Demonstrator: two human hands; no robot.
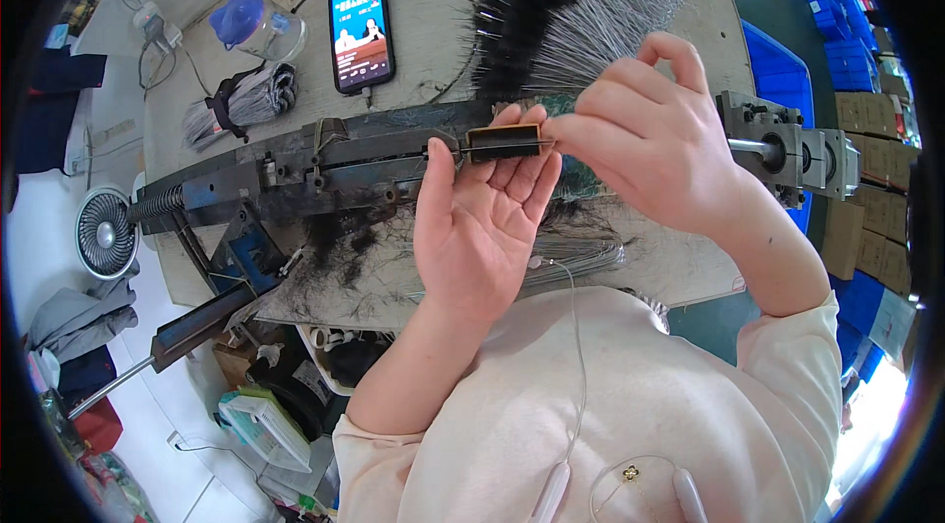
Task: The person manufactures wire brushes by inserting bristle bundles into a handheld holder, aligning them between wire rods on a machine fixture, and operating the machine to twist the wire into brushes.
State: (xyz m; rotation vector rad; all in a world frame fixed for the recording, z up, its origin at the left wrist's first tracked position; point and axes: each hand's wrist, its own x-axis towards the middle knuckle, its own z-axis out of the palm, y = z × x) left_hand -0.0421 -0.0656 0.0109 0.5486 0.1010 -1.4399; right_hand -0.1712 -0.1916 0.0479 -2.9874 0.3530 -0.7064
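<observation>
My left hand is raised palm up, its fingertips holding a small flat bundle of black bristles with a tan edge against a dark metal machine rail. My right hand pinches the right end of that bundle, where a thin wire sticks out. Just behind both hands lies a big pile of finished black wire brushes, their steel stems fanned out to the right.
A phone with a lit screen lies on the worn table beside a clear jar with a blue lid and a tied bundle of wires. A small fan stands at left. Blue crates sit at right.
</observation>
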